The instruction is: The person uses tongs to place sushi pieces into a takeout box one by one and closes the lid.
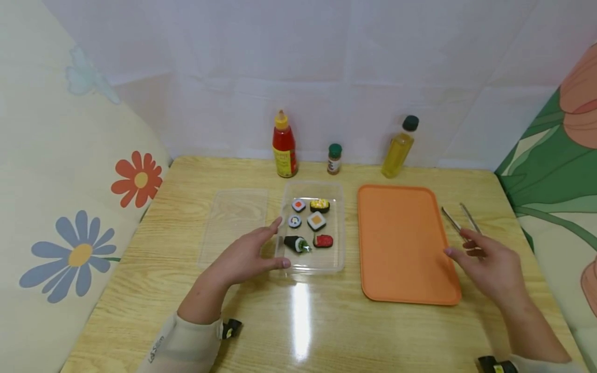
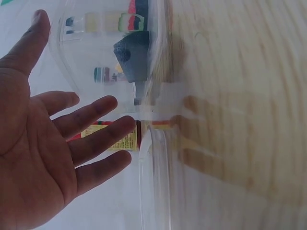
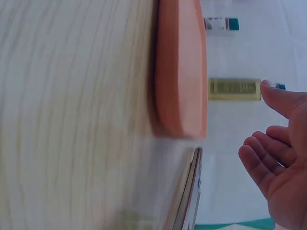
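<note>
My left hand (image 1: 249,257), fingers spread, is at the left wall of a clear plastic container (image 1: 339,259). Inside the container lie several sushi pieces, among them a dark cone-shaped hand roll (image 1: 295,242), a red-topped piece (image 1: 323,241) and a yellow-topped piece (image 1: 320,205). The left palm and loose fingers show in the left wrist view beside the container's wall. My right hand (image 1: 493,264) hovers over metal tongs (image 1: 451,220) just right of an orange tray (image 1: 403,243). In the right wrist view its fingers are loosely bent with nothing between them, apart from the tongs.
A clear lid (image 1: 235,220) lies flat left of the container. Along the back stand a red sauce bottle (image 1: 283,150), a small green-capped spice jar (image 1: 333,159) and an oil bottle (image 1: 398,150). White cloth (image 1: 242,77) hangs behind the table.
</note>
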### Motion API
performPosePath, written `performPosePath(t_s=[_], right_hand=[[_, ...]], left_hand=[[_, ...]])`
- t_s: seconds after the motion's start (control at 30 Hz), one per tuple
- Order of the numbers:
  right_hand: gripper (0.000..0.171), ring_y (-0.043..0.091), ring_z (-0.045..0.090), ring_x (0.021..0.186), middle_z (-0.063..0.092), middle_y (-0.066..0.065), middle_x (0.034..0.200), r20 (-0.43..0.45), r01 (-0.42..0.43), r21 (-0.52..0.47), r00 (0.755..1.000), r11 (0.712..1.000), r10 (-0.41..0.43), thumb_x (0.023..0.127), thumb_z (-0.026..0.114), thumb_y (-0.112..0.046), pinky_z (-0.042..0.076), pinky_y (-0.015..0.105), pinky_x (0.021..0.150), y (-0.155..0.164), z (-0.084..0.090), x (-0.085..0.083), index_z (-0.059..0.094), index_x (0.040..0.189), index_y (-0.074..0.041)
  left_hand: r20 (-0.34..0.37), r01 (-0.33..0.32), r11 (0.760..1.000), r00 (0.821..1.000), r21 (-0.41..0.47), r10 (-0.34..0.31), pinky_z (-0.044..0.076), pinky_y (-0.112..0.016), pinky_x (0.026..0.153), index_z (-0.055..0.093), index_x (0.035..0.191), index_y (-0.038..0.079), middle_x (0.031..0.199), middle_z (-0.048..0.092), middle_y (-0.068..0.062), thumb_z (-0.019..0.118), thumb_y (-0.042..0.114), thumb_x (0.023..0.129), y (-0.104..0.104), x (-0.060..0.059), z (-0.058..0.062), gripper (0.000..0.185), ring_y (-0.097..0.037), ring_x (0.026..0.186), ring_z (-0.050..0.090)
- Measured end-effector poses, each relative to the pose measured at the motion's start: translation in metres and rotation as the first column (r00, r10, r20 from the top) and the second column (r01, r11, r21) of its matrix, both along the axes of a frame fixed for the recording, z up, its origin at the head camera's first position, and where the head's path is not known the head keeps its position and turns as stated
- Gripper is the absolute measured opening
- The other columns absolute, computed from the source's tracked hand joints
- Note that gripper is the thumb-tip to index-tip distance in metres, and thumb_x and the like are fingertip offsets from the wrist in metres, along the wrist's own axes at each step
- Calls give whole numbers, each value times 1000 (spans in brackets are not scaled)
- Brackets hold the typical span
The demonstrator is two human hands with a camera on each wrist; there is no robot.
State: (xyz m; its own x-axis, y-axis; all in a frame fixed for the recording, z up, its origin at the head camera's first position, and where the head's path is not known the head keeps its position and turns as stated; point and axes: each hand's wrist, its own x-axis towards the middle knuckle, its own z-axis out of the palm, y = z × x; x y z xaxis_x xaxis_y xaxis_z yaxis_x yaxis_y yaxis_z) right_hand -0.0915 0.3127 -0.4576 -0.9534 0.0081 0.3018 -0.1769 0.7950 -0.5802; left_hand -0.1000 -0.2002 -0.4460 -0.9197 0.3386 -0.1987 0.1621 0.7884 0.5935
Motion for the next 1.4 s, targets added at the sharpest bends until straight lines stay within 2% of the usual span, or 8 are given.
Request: performPosePath(t_s=[0.1, 0.27, 0.47, 0.63, 0.8, 0.97, 1.2, 1.4], right_hand=[[53, 42, 74, 82, 76, 22, 105, -48, -48, -24, 998, 999, 47, 80, 92, -18, 44, 2, 64, -14, 1, -1, 73, 125, 2], [54, 38, 74, 78, 77, 19, 104, -120, -134, -30, 984, 991, 130, 77, 93, -11, 48, 5, 64, -33, 0, -6, 74, 125, 0], [53, 32, 74, 79, 77, 16, 105, -144, -212, -24, 968, 977, 206, 76, 93, -10, 51, 7, 69, -53, -4, -10, 74, 125, 0], [54, 30, 74, 80, 77, 16, 109, -148, -261, -54, 957, 964, 250, 75, 93, -8, 51, 8, 72, -68, -6, -13, 74, 125, -1], [57, 27, 75, 85, 76, 15, 114, -143, -310, -57, 943, 949, 299, 76, 94, -11, 59, 24, 73, -84, -4, -15, 73, 128, -3], [59, 26, 75, 87, 76, 14, 115, -145, -357, -76, 928, 931, 344, 75, 94, -13, 62, 37, 74, -102, -2, -17, 73, 129, -4], [60, 27, 75, 92, 75, 14, 119, -115, -415, -111, 908, 903, 403, 79, 93, -19, 62, 41, 78, -125, 2, -16, 71, 133, -7], [61, 26, 75, 97, 73, 12, 124, -123, -461, -140, 886, 876, 447, 80, 93, -20, 62, 42, 82, -142, 4, -18, 70, 134, -7]], left_hand=[[-5, 1, 1000, 1000, 7, -1, 36, -58, 117, 21, 167, 21, 160, 42, -18, 73, 71, 82, -1, 0, 0, 112, -38, 147, 41], [-9, 1, 1000, 1000, 17, -1, 36, -57, 117, 20, 168, 23, 160, 43, -18, 74, 72, 81, -2, 1, 0, 113, -37, 147, 41], [-7, 0, 1000, 1000, 27, 1, 35, -57, 118, 20, 168, 24, 160, 43, -17, 74, 72, 81, -1, 2, 1, 113, -37, 147, 41], [-30, 21, 999, 999, 32, -20, 35, -56, 118, 22, 167, 18, 160, 42, -18, 76, 67, 83, -1, 2, 1, 111, -37, 147, 40], [-36, 24, 999, 999, 34, -22, 35, -57, 117, 22, 167, 17, 160, 43, -18, 75, 67, 83, -1, 2, 1, 111, -38, 147, 41], [-34, 19, 999, 999, 38, -18, 36, -57, 117, 22, 167, 18, 159, 44, -19, 76, 67, 83, -2, 3, 1, 112, -38, 146, 42], [-50, 14, 999, 999, 39, -12, 36, -57, 117, 24, 167, 17, 161, 43, -15, 77, 66, 83, -4, 3, 1, 111, -36, 147, 41], [-71, 13, 1000, 997, 25, -11, 38, -58, 116, 25, 167, 18, 161, 42, -16, 75, 70, 83, -5, 4, 0, 110, -37, 147, 41]])
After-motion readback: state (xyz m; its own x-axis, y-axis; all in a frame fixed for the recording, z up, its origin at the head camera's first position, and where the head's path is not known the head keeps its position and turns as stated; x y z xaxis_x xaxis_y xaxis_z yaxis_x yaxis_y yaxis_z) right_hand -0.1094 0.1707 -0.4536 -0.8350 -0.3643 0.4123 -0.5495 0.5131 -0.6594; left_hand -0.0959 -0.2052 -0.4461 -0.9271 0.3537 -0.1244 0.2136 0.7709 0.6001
